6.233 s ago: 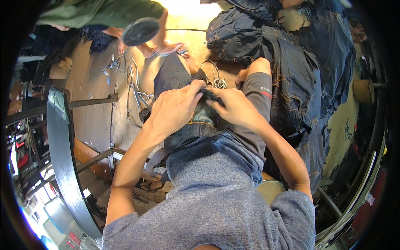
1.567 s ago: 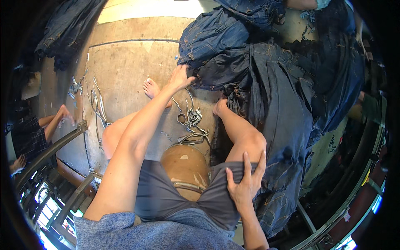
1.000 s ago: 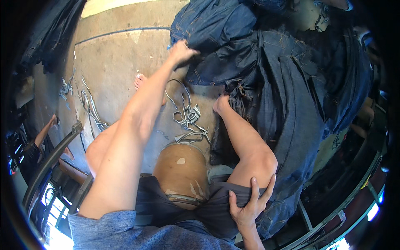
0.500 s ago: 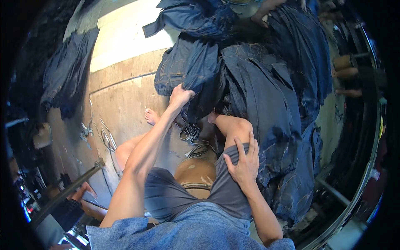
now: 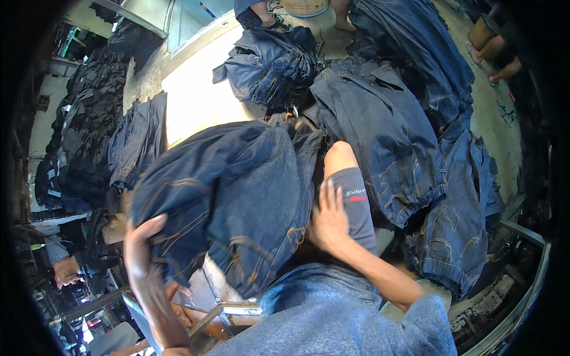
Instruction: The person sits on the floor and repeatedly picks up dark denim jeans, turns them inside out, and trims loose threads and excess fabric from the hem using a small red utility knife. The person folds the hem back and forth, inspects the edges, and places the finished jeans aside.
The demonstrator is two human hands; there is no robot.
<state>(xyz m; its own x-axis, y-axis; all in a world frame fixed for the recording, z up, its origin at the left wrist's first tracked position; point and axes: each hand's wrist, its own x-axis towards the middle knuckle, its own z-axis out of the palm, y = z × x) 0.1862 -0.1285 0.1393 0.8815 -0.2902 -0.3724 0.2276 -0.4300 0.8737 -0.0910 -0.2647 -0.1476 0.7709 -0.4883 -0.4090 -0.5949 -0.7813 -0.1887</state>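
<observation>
Dark blue denim trousers (image 5: 255,178) with orange stitching spread across my lap and hang out toward the left. At their left edge my left hand (image 5: 141,240) grips the cloth, its thumb on top and its other fingers hidden. My right hand (image 5: 331,222) rests on the grey shorts (image 5: 359,196) over my right thigh, fingers stretched out, beside the trousers' right edge. To the right of my knee lies a layered pile of denim trousers (image 5: 386,130), some with gathered hems.
Ahead sits a crumpled denim bundle (image 5: 270,65) near another person's feet and a round stool (image 5: 304,6). Another denim garment (image 5: 139,136) lies to the left, before a dark cloth heap (image 5: 83,130). A metal rail (image 5: 522,231) stands at right. More people are lower left and upper right.
My left hand has pulled the denim trousers back and leftward over my lap, from the floor ahead. My right hand stays on my thigh. The view has shifted.
</observation>
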